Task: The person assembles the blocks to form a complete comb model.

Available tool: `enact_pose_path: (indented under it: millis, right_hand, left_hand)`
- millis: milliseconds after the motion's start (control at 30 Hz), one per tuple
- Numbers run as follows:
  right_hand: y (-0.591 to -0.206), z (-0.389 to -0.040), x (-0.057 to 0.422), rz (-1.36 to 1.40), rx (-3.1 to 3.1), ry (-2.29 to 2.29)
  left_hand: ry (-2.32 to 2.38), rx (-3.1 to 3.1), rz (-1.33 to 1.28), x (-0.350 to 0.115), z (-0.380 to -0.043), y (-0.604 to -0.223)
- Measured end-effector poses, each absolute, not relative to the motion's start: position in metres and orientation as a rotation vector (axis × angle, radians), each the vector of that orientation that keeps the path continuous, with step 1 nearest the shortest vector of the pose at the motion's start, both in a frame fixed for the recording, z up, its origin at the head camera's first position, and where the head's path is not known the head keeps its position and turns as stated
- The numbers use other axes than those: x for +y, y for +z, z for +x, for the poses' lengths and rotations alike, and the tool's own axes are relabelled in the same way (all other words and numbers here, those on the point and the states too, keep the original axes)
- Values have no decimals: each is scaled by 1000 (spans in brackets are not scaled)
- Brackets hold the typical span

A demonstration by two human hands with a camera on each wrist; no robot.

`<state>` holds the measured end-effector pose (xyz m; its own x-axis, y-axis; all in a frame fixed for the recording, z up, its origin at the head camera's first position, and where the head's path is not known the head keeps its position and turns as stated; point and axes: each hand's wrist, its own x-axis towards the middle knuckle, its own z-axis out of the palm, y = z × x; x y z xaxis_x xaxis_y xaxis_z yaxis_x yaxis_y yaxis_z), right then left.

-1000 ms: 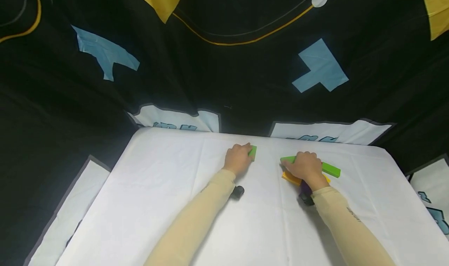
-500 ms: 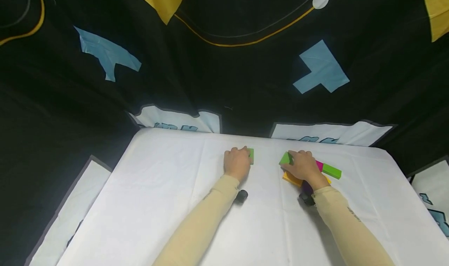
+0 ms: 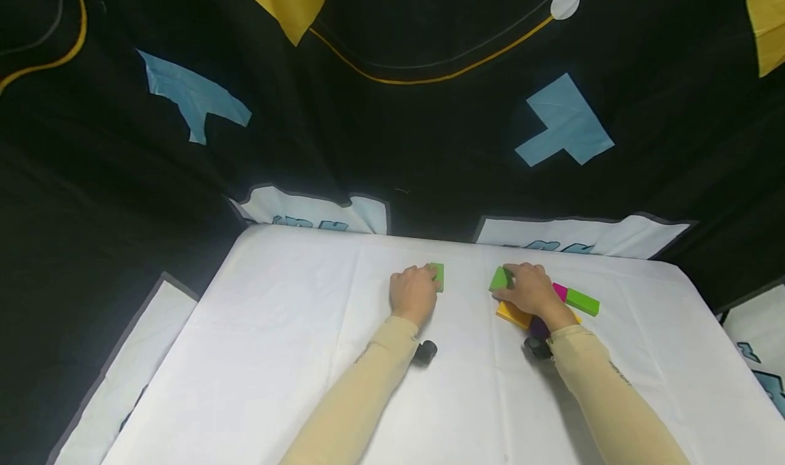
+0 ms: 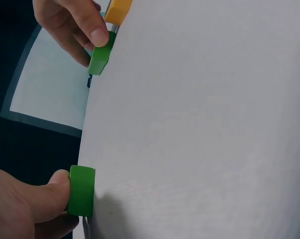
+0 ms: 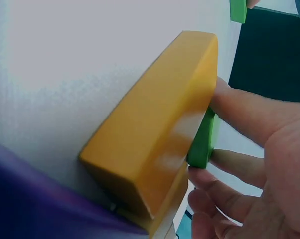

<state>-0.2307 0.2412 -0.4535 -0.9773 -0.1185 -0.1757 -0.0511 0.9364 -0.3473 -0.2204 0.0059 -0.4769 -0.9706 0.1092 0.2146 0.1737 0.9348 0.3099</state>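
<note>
My left hand (image 3: 413, 292) pinches a green block (image 3: 438, 277) near the far edge of the table. In the left wrist view, the thumb presses one side of that green block (image 4: 81, 191). To the right, my right hand (image 3: 531, 291) holds another green block (image 3: 499, 279) between thumb and fingers; the right wrist view shows only part of this green block (image 5: 204, 139). Under and around the right hand lie an orange block (image 3: 514, 314), a purple piece (image 3: 540, 327), a magenta block (image 3: 559, 291) and a further green block (image 3: 582, 302). The right hand partly hides this group.
A white cloth covers the table (image 3: 245, 356). Behind it hangs a black curtain (image 3: 392, 144) with blue and yellow patches. A second orange block (image 5: 172, 199) lies against the nearer orange block (image 5: 155, 109) in the right wrist view.
My left hand has drawn its green block slightly nearer. My right hand's green block has turned, showing a triangular-looking face, and the magenta block has come more into sight.
</note>
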Motion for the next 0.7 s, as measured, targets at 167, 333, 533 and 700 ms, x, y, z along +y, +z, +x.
enact_pose_path:
  millis: [167,333,533,700]
  right_hand:
    - [-453,-232,243,-119,2888,-566]
    - [-453,-233,241,-81,2887,-629]
    - [-452,-234,238,-74,2891,-706]
    - [-450,-236,234,-108,2911,-759]
  left_hand:
    - [-541,-2892,-196,7,-219,-480]
    - [-570,-2886,-185,6,-218,-482]
    - [-599,-2882,-180,4,-218,-483]
    - [-649,-2893,-175,5,-218,-484]
